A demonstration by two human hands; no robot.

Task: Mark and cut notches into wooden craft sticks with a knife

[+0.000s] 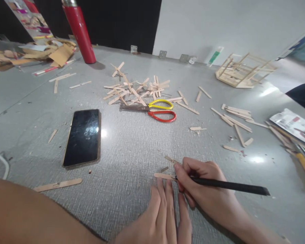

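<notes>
My left hand (160, 217) lies flat on the grey table (132, 149), fingers stretched out and pressing down a short wooden stick (162, 176). My right hand (205, 184) is closed round a black pencil-like tool (231, 186), whose tip meets the stick just beside my left fingertips. A small wooden offcut (170, 159) lies just beyond the tip.
A phone (83, 137) lies face up to the left. Scissors (155, 111) with yellow and red handles lie beyond, by a pile of sticks (134, 89). A red bottle (79, 32) and a stick frame (241, 71) stand at the back. More sticks (235, 120) and packets (293, 127) lie to the right.
</notes>
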